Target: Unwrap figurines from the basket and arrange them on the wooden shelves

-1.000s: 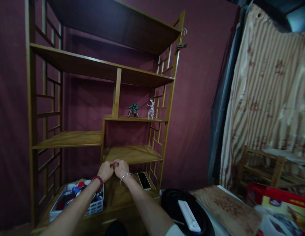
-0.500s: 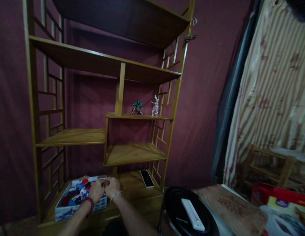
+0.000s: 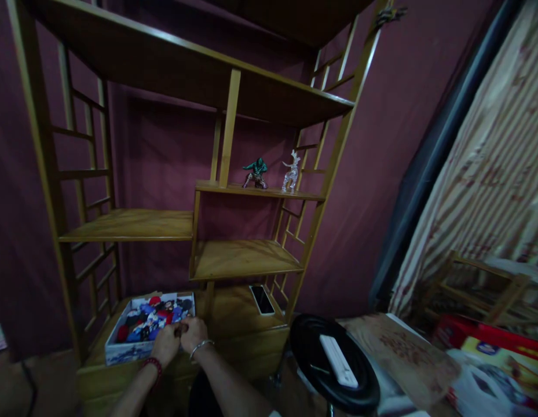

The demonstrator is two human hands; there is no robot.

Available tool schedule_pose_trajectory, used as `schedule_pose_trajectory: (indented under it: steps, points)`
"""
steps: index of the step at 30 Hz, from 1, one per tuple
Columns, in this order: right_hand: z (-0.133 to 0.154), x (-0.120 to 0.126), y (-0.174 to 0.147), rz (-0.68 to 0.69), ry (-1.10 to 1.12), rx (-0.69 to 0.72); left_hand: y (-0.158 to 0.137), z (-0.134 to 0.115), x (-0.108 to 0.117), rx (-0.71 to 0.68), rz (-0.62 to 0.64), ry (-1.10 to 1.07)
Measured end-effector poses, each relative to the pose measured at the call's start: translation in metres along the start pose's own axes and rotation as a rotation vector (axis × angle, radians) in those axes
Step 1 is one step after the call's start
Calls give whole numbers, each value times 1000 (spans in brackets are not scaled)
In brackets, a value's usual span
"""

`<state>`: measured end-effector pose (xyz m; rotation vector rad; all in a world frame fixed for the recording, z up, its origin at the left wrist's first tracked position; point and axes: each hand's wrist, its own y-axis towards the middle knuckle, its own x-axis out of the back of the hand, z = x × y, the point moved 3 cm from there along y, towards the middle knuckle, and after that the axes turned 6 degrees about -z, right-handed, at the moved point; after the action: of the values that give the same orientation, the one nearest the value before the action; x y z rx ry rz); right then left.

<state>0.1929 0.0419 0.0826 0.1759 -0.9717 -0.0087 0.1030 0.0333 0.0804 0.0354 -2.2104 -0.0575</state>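
My left hand (image 3: 165, 345), with a red bead bracelet at the wrist, is closed with its fingertips on a small dark brown object (image 3: 180, 329). Wearing a silver bangle, my right hand (image 3: 194, 333) pinches the same object from the other side. Its kind is too small and dark to make out. Both hands are at the front right corner of a blue-and-white box (image 3: 128, 353). Inside the box lies a pile of small figures (image 3: 153, 317) in blue, red, white and black.
The box and a phone (image 3: 262, 300) rest on the bottom level of a wooden shelf unit (image 3: 260, 259). Higher up stand a green figurine (image 3: 256, 172) and a clear deer figurine (image 3: 291, 172). At right, a black round stool (image 3: 303, 347) carries a white long object (image 3: 338, 360).
My view has shifted, and the shelves appear closer. Both hands have drawn back from over the box to its front corner, still holding the small brown object between them.
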Motion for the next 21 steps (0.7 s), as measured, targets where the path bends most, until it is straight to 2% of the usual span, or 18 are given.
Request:
schedule_pose_trajectory:
  steps: [7,14,21]
  points:
    - [1,-21,-2,74,-41,-2,1,29,-15,64,14,19]
    - [0,-39,3,134,-27,29,1,49,-24,65,-29,64]
    - [-11,-54,9,110,-12,12,-7,66,-32,49,-174,146]
